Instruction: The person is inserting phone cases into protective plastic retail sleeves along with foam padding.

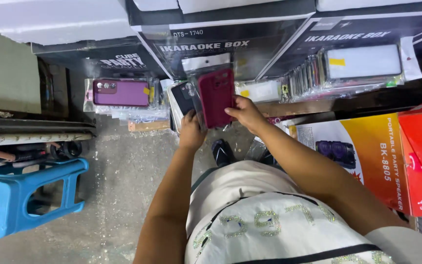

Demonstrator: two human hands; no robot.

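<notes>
My right hand (pixel 246 113) grips a dark red phone case (pixel 216 96) in a clear plastic sleeve, held upright in front of the stacked boxes. My left hand (pixel 191 131) holds a black phone case (pixel 183 97) and a bundle of sleeved cases just left of the red one; the two cases overlap. Both arms reach forward over my white top with sparkly trim. A purple phone case (pixel 120 92) in plastic lies on a pile further left.
Large black speaker boxes (pixel 221 46) are stacked ahead, with rows of packaged cases (pixel 318 71) on a shelf at right. Orange and red speaker boxes (pixel 382 151) stand to the right. A blue plastic stool (pixel 25 195) sits at left on the concrete floor (pixel 123 195).
</notes>
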